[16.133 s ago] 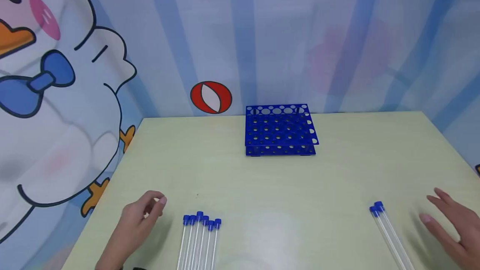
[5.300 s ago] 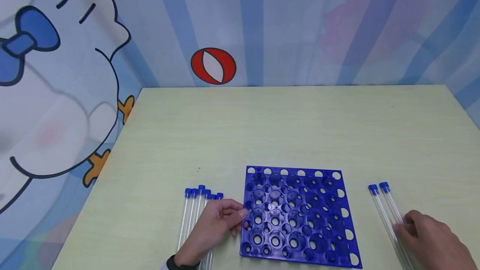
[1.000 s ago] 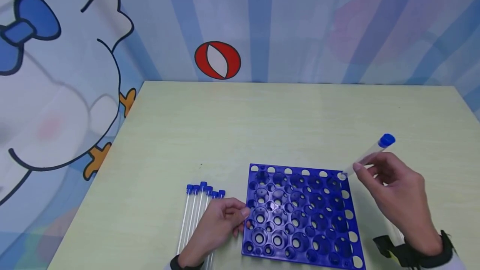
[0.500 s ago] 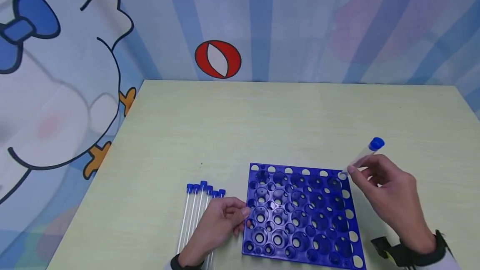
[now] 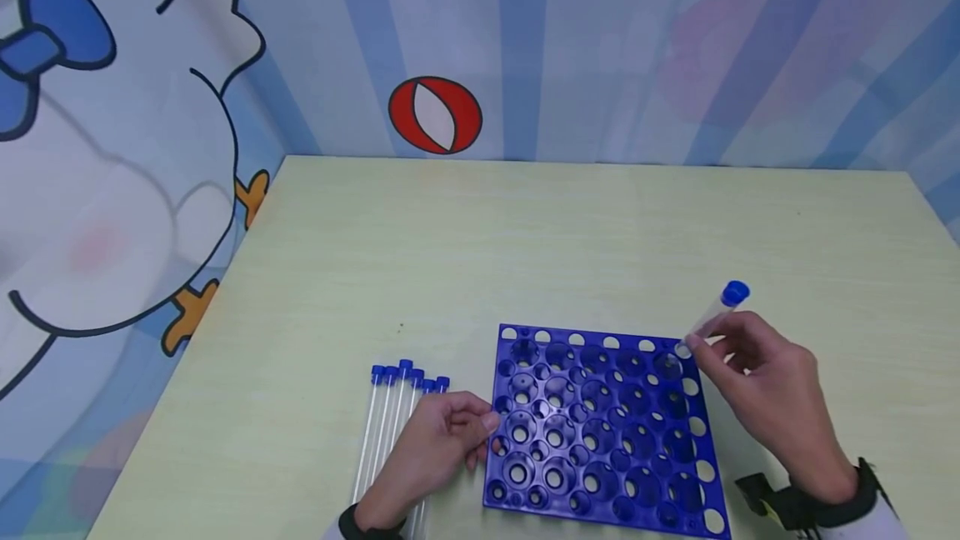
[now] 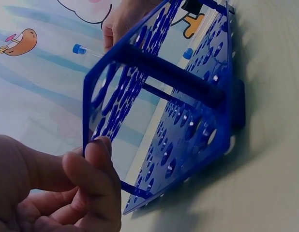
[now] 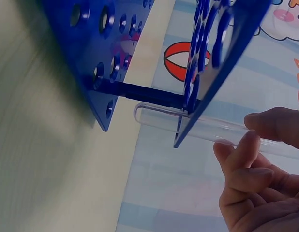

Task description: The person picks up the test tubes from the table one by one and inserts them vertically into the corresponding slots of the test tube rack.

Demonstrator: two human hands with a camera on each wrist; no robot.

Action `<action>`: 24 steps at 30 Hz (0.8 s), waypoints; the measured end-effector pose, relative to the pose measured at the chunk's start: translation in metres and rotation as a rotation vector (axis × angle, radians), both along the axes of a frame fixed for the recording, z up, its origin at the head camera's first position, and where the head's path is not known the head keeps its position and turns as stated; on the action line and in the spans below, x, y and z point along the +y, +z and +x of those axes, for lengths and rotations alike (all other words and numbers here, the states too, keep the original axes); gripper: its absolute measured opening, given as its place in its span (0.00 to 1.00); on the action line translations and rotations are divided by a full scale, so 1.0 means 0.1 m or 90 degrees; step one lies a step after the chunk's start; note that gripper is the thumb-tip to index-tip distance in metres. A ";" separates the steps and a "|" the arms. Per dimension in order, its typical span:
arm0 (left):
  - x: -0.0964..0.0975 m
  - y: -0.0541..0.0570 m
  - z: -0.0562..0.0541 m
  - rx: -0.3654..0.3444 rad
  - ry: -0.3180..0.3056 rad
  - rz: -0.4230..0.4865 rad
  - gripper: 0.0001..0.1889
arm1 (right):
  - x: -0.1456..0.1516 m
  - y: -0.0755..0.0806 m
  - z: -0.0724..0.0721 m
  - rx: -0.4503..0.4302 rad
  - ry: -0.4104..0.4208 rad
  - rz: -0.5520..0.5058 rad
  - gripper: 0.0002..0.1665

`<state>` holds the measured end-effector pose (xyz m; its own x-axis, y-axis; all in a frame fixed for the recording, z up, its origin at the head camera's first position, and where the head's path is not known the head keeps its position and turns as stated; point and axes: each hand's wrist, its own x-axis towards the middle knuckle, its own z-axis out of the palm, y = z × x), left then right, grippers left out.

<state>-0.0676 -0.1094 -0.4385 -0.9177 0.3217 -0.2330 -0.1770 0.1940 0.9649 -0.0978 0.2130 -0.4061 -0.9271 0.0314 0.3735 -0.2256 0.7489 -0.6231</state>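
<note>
At lower right, R hand (image 5: 772, 397) pinches tube (image 7: 217, 129), cap (image 5: 735, 293) above fingers, tip (image 7: 142, 114) thru rack (image 5: 573, 419) top; L hand (image 5: 438, 448) pinches rack edge.

Left of blue rack (image 5: 604, 411): capped tubes (image 5: 383, 419), lower ends out of sight. At rack's far right corner: held tube (image 7: 217, 129), top cut off in right wrist view.

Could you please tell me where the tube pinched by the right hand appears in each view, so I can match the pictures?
Head: the tube is right of centre, tilted, at the rack's far right corner, in the right hand.
Left wrist: upper left, blue cap leftmost.
Right wrist: from near centre to the right edge, rounded end showing, cap out of frame.
Shared landmark: the blue rack.
</note>
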 end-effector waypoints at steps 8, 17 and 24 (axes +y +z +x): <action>0.00 0.00 -0.01 -0.005 0.000 0.000 0.08 | 0.00 -0.04 0.00 -0.008 0.001 -0.004 0.09; -0.01 0.01 -0.01 -0.008 0.000 -0.001 0.08 | 0.00 -0.05 0.00 -0.020 -0.004 -0.008 0.09; 0.00 0.00 -0.01 -0.007 -0.003 0.001 0.08 | -0.01 -0.09 0.02 -0.030 0.003 -0.006 0.08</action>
<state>-0.0686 -0.1098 -0.4382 -0.9138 0.3258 -0.2426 -0.1867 0.1936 0.9632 -0.0961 0.2119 -0.4152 -0.9440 0.0308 0.3284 -0.1983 0.7426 -0.6397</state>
